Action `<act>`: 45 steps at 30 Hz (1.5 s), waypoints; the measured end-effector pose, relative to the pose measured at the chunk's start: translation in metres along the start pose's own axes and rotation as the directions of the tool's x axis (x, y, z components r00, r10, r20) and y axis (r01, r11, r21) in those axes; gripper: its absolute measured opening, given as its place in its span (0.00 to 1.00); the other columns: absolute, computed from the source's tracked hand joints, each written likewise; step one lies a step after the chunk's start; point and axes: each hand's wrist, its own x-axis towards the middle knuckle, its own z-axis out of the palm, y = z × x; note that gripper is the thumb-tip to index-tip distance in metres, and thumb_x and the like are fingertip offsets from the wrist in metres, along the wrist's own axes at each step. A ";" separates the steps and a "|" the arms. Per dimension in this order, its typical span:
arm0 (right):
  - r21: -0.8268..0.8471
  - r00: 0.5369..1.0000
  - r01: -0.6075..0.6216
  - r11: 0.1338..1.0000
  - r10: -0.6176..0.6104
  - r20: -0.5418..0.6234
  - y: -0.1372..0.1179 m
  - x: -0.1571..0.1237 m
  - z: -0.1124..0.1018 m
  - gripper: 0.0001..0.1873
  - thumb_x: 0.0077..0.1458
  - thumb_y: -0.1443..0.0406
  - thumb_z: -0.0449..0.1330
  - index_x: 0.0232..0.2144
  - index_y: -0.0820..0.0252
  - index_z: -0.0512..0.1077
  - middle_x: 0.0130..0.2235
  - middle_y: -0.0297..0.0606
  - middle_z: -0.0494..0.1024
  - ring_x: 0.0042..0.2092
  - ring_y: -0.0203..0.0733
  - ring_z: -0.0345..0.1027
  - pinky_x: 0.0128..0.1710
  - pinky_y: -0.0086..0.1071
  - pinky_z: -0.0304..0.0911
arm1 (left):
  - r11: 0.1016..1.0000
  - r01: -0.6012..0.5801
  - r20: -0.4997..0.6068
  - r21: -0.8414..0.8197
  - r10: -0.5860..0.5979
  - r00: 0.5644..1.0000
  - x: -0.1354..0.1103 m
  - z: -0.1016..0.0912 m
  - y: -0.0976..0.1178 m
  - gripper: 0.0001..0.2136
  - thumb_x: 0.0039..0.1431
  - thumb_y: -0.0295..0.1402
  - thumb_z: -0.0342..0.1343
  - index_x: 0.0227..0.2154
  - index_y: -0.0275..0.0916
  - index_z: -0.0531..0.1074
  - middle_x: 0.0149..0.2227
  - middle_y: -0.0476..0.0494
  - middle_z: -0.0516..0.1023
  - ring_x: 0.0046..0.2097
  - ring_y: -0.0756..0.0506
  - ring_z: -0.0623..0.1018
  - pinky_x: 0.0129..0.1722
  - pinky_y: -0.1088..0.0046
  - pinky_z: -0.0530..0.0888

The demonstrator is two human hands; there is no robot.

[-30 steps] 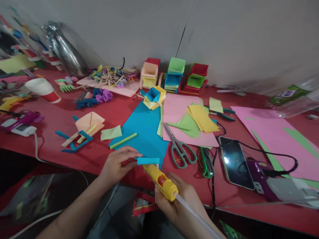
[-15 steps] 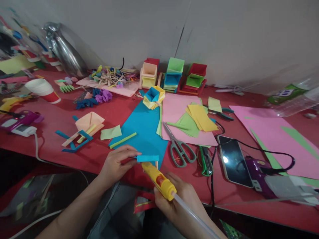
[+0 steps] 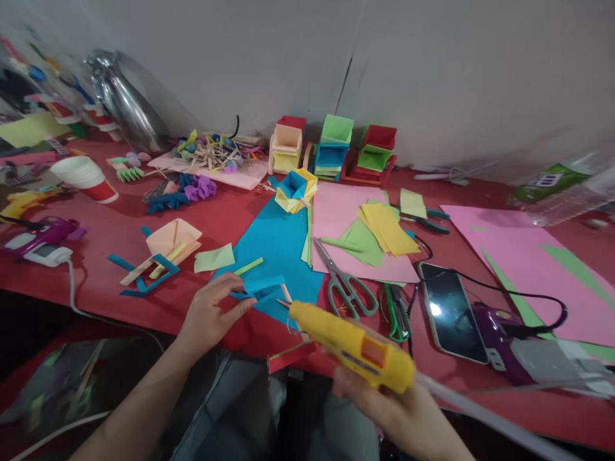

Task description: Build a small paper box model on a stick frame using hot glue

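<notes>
Two left fingers (image 3: 240,306) pinch the blue strip (image 3: 263,288).

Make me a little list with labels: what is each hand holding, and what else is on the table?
left hand: pinches a folded blue paper piece
right hand: grips a yellow glue gun, nozzle close to the paper piece
table: red
nearby: blue sheet, scissors, phone
by the wall: stacked paper boxes

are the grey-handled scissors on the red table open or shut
Shut: the grey-handled metal scissors lie with blades together and handle loops side by side.
</notes>
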 end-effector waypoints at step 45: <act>-0.594 0.983 -0.172 0.786 0.102 -0.151 0.012 0.037 -0.037 0.09 0.52 0.59 0.53 0.33 0.55 0.69 0.28 0.32 0.76 0.25 0.34 0.67 0.24 0.25 0.61 | 0.968 0.076 0.218 0.240 -0.130 0.967 -0.039 -0.009 -0.024 0.10 0.52 0.37 0.54 0.38 0.42 0.68 0.36 0.47 0.72 0.38 0.46 0.73 0.38 0.72 0.72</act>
